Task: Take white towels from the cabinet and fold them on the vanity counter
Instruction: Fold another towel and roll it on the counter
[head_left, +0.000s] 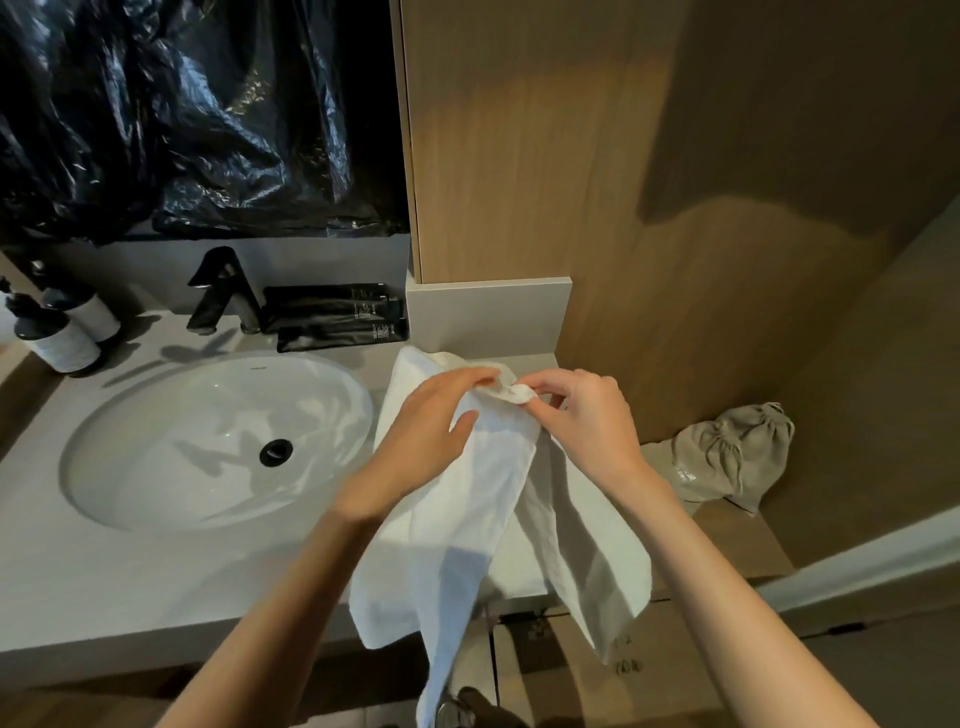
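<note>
Wide pale vanity counter (104, 582) across the left and near side, white sink (171, 441) set into it. Over the counter's narrow right end, just right of the sink, white towel (467, 519): held up by its far top edge, hanging in two loose tails past the near counter edge toward the floor. Not yet folded, by the look of it.

Left hand (426, 431) gripping the top hem, fingers curled over the cloth, thumb out beneath. Right hand (592, 421) pinching a bunched corner between thumb and forefinger, close by the left fingertips.

Probably light, soft and limp, with no stiffness to keep a crease. Best taken at two corners along one hem and drawn taut before laying down.

Flat room tight: only the strip between sink rim and right counter edge, with the wooden cabinet panel (519, 156) closing the far side. Some risk of a tail slipping into the basin or off the near edge.

Beyond the sink, black faucet (223, 291) and black tubes (332, 317). At far left, pump bottles (57, 338). On a lower ledge at right, well apart, grey drawstring bag (732, 452).
</note>
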